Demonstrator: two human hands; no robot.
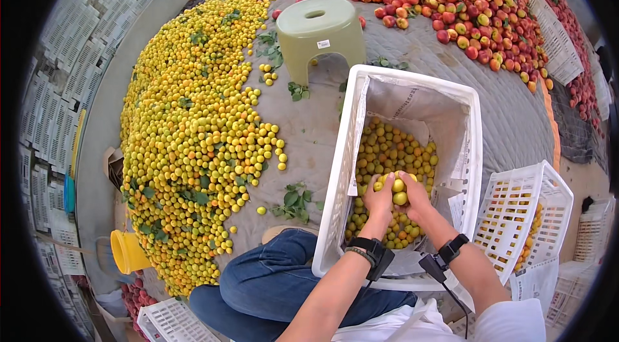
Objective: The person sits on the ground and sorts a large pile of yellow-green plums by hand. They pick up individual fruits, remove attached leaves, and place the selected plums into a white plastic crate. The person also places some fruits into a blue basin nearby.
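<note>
Both my hands are down inside a white plastic crate (475, 148) lined with printed newspaper (387, 95). My left hand (379, 197) and my right hand (417, 195) are cupped together around several small yellow plums or apricots (399, 187). More of the same yellow-green and orange fruit (401, 148) covers the bottom of the crate beneath them. My palms and part of the held fruit are hidden from this angle. To the left, a large heap of yellow fruit (193, 134) with green leaves among it spreads over a grey quilted cloth (300, 148).
A pale green plastic stool (316, 23) stands beyond the crate. Red nectarines or peaches (464, 8) are heaped at the far right. Another white crate (508, 211) holding fruit sits close on the right. A yellow bucket (128, 251) and a white crate (176, 322) are at the lower left.
</note>
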